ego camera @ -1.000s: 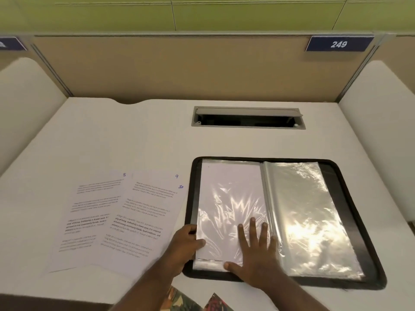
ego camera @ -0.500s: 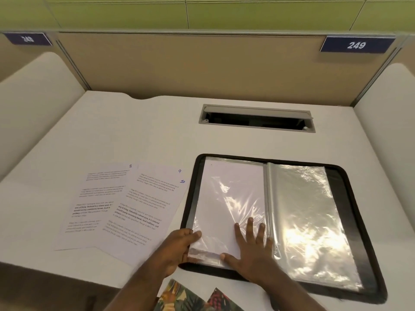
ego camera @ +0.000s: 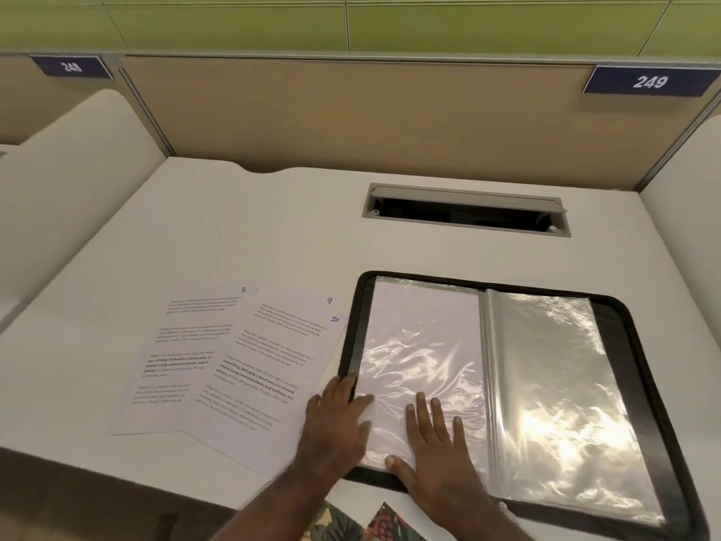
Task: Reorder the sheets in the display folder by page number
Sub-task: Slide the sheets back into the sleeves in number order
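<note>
— How do the arms come in?

— Both forearms reach up from the bottom edge, close together. The right hand lies flat, palm down, fingers straight and slightly spread, pressing the lower part of the left plastic sleeve of the display folder. The left hand sits just beside it at the folder's lower left corner, fingers stretched along the black border, thumb lying over the sleeve's edge. Whether it pinches anything there, I cannot tell.

— And the folder itself?

— Open on the white desk, toward the right, near the front edge. The left sleeve holds a white sheet, blank side up; the right sleeve looks clear and shiny.

— Any loose sheets?

— Yes, overlapping printed pages lie left of the folder. The far left sheet has a handwritten 8 in its corner; the sheet beside it shows 9, with a 10 peeking just below. The body text is too small to read.

— Other writing?

— Two dark plates on the partition: 248 and 249.
</note>
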